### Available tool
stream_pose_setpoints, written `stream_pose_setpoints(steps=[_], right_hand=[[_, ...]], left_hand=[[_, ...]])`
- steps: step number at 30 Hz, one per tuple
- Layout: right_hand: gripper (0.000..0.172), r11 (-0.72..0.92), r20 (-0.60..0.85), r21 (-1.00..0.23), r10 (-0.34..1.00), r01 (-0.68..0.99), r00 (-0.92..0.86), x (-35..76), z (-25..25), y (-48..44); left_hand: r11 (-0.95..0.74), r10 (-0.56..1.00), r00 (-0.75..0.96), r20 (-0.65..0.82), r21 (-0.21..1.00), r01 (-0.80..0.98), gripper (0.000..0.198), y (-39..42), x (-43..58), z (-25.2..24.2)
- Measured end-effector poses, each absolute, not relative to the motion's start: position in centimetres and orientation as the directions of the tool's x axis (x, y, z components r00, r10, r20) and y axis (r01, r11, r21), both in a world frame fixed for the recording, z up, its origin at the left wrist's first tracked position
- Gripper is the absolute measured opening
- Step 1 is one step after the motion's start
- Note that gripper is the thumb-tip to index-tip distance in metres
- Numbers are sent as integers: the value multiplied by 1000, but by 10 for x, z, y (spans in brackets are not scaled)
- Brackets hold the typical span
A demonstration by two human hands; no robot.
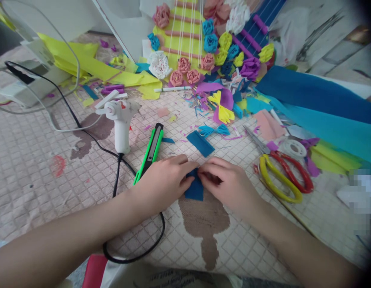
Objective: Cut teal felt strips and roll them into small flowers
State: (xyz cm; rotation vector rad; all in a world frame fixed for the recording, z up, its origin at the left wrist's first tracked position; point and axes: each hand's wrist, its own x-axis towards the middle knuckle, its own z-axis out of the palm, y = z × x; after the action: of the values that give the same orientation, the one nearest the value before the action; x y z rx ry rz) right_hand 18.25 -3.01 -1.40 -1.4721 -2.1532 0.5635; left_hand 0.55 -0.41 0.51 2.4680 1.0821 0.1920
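Between my two hands is a small blue piece of crepe paper (194,191), low in the middle of the view. My left hand (167,180) pinches its upper left part with thumb and forefinger. From the other side, my right hand (224,180) closes its fingertips on the upper right edge. The fingers hide the paper's top. Just beyond them lies another blue paper rectangle (200,143), beside a light blue gathered paper bow (214,130). A green box cutter (151,150) rests next to my left hand, its lower end partly covered.
A white glue gun (122,128) stands at left, its black cord looping below my left forearm. Scissors (281,174) with red and yellow handles lie at right, near a tape roll (293,148). Paper-flowered guitar shapes (185,36) stand behind scattered scraps. Blue crepe sheets (320,96) are at right.
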Motion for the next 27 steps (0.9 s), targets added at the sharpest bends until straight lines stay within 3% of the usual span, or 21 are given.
stream_pose_setpoints(steps=[13,20,27], right_hand=[[11,367,169,-566,928,738,-332,185,-13,-31],[14,410,204,-536,911,738,-358,186,-13,-33],[19,440,221,-452,898,775,-381,188,-15,-40]], left_hand=[[-687,683,729,-52,293,665,21,-4,5,4],[-828,551,832,-69,81,555,22,-8,6,6],[-831,550,835,-30,80,550,21,-8,6,3]])
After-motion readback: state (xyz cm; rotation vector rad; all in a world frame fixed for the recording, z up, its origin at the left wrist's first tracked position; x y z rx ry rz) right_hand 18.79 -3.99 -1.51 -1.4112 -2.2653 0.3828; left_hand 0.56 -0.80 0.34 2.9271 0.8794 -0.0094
